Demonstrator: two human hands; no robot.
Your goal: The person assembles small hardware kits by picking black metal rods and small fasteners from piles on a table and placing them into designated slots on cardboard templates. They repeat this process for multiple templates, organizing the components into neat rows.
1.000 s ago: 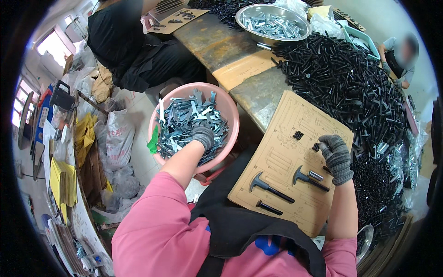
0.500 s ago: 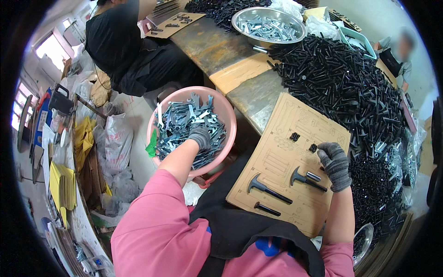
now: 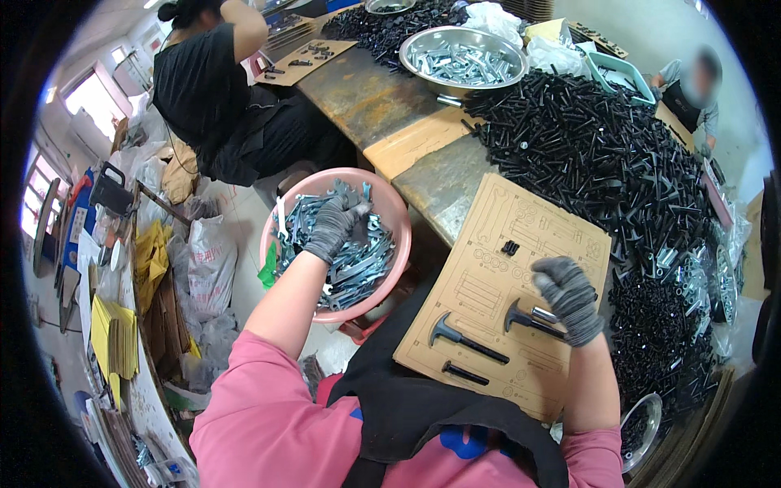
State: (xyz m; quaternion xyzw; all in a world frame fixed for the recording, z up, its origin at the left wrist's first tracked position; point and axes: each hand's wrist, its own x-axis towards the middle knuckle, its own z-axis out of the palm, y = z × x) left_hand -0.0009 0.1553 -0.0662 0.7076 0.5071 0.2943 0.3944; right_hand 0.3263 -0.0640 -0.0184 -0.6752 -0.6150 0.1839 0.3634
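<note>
My left hand (image 3: 332, 225), in a grey glove, is over the pink basin (image 3: 400, 203) of metal open-end wrenches (image 3: 354, 272). Its fingers are curled together; a dark piece shows below them, too unclear to name. My right hand (image 3: 569, 301), gloved alike, hovers with bent fingers over the right side of a printed cardboard sheet (image 3: 439, 325); what it may hold is hidden. On the sheet lie a T-shaped black tool (image 3: 468, 337), a second such tool (image 3: 521, 315) partly under my right hand, a silver tube (image 3: 543, 314), a black bolt (image 3: 465, 373) and small black parts (image 3: 510, 248).
A heap of black metal parts (image 3: 586, 154) covers the table's right side. Behind it stand a steel bowl (image 3: 464, 57) of silver tubes and a green tray (image 3: 622, 73). One co-worker (image 3: 211, 98) sits at the left, another person (image 3: 691, 98) at the far right. Bags (image 3: 211, 264) line the left.
My left hand has risen from among the wrenches toward the basin's far side. My right hand has shifted slightly left and down, and the small black parts beside it no longer show.
</note>
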